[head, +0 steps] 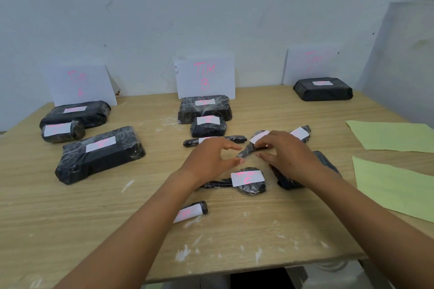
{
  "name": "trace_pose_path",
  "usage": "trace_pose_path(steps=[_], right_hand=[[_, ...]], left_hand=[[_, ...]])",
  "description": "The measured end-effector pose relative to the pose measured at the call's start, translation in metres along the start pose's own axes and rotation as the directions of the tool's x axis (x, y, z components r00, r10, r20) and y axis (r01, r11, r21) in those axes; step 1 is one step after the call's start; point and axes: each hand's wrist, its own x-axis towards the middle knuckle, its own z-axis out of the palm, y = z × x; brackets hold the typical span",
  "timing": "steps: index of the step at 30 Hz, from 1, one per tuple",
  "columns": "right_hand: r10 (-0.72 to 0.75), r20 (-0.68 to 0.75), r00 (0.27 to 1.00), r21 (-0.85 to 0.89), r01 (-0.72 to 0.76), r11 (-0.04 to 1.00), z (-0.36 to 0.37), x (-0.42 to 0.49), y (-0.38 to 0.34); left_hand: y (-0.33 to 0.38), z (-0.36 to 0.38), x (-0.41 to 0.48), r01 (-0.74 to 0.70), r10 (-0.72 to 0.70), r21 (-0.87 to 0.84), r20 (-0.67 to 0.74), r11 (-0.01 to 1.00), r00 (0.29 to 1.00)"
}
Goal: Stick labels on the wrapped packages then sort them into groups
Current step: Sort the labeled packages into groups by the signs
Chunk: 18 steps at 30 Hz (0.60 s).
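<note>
A slim package [246,151] in black wrap is pinched between the fingers and thumb of the right hand [291,157] just above the table [234,230], and its white label [259,136] is seen past the fingertips. The left hand [211,156] is held open beside it, thumb and forefinger spread in a loose curve. Their tips are close to the package's near end, but whether contact is made cannot be told. A larger package [326,159] is partly covered by the right wrist. A round package [249,182] with a labelled top is seen just in front of the hands, and a small roll [195,211] is laid by the left forearm. A long thin package [237,139] is found behind the left hand. A stubby package [303,132] is found behind the right. Three paper signs are propped against the wall. Three labelled packages [101,155] are grouped before the left sign [79,82]. Two labelled packages [204,108] are set before the middle sign [204,75], and a single package [323,89] before the right sign [312,63]. Two green sheets [394,136] are laid at the right edge.
</note>
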Motion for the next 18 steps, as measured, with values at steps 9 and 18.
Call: trace_pose_path(steps=[9,18], right_hand=[[0.189,-0.067,0.98,0.034,-0.187,0.982,-0.036,-0.005,0.08],[0.118,0.056,0.991,0.023,-0.12,0.993,-0.036,0.007,0.117]], left_hand=[[0.053,0.042,0.053,-0.016,0.022,0.127,-0.048,0.992,0.999],[0.073,0.087,0.104,0.006,-0.018,0.45,0.023,0.893,1.0]])
